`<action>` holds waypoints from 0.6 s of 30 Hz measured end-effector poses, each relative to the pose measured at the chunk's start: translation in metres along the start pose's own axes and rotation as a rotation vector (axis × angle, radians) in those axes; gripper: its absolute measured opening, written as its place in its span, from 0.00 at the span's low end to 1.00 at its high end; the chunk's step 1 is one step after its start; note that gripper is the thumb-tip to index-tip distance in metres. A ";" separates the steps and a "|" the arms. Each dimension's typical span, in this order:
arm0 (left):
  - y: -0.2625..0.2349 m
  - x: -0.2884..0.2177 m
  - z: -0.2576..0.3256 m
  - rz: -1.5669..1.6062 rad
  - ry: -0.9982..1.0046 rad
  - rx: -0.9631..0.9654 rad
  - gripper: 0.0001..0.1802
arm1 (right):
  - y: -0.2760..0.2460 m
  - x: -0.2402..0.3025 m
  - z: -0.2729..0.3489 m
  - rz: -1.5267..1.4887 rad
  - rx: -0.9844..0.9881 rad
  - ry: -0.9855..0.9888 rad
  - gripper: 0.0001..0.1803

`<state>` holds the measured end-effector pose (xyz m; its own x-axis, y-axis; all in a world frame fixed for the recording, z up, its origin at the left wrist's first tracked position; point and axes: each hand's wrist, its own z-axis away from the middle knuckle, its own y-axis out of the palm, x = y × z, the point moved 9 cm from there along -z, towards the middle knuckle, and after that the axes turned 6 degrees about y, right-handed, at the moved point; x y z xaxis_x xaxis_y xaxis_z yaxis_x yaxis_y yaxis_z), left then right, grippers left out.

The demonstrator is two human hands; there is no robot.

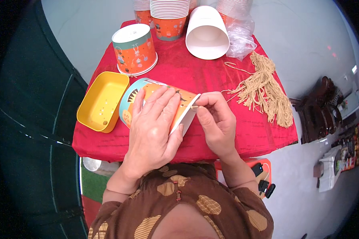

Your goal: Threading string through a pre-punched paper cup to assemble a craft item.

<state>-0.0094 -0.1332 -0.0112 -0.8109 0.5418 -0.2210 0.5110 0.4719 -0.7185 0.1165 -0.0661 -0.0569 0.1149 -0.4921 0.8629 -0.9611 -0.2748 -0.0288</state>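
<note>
Paper bucket [184, 104], tipped, interior unclear

Orange paper tub [186, 101] lies sideways on red cloth [175, 67], string [194, 107] at rim.

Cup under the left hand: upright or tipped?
Tipped: the orange cup leans over beneath the left hand, its white rim toward the right hand.

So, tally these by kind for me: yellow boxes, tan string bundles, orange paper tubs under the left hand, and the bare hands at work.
Yellow box: 1
Tan string bundle: 1
Orange paper tub under the left hand: 1
Bare hands, left and right hand: 2
Total: 5
</note>
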 end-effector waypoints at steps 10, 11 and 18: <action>0.000 -0.002 0.000 -0.011 0.004 0.008 0.29 | 0.002 -0.001 -0.003 0.060 0.015 -0.021 0.01; 0.000 -0.002 0.001 -0.011 0.003 0.008 0.29 | 0.002 -0.001 -0.003 0.061 0.016 -0.021 0.01; 0.001 -0.001 0.002 -0.008 0.005 0.009 0.29 | 0.004 -0.010 -0.002 -0.128 0.075 0.132 0.04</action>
<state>-0.0085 -0.1348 -0.0125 -0.8133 0.5419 -0.2120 0.5024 0.4700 -0.7257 0.1107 -0.0605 -0.0651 0.1960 -0.3386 0.9203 -0.9190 -0.3909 0.0519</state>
